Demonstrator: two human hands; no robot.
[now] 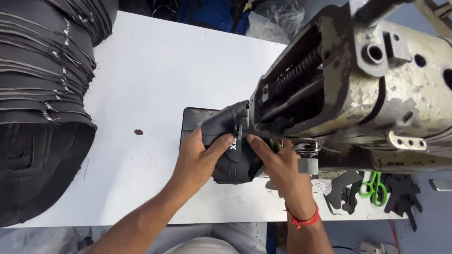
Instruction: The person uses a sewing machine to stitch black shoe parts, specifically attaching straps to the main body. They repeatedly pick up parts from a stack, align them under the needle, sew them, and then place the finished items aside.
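A black shoe upper piece (221,123) with a white mark lies under the head of a worn grey sewing machine (358,89). My left hand (200,157) grips the piece from the left, thumb on top. On the right side, my right hand (278,162) pinches the same piece close to the needle area. A red thread band sits on my right wrist. The needle itself is hidden behind the machine head and my fingers.
A tall stack of black cut shoe pieces (42,94) fills the left of the white table (155,70). Green-handled scissors (374,187) and black offcuts (346,193) lie at the right. A small dark scrap (138,132) rests on the table.
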